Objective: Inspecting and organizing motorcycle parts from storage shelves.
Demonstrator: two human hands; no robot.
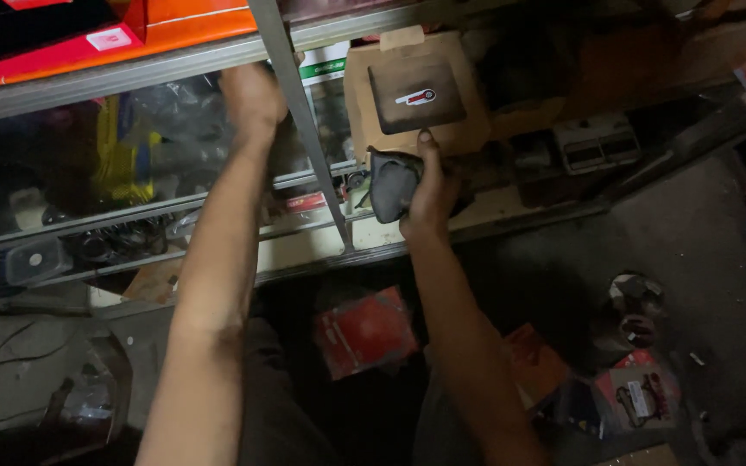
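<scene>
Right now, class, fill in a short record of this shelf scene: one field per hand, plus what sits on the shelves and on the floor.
left hand: left hand reaches into the grey metal shelf rack, fingers hidden
right hand: right hand grips a dark grey fabric pouch
above pouch: brown cardboard box with a dark window
top shelf: flat orange-red boxes
floor: red plastic packet
</scene>
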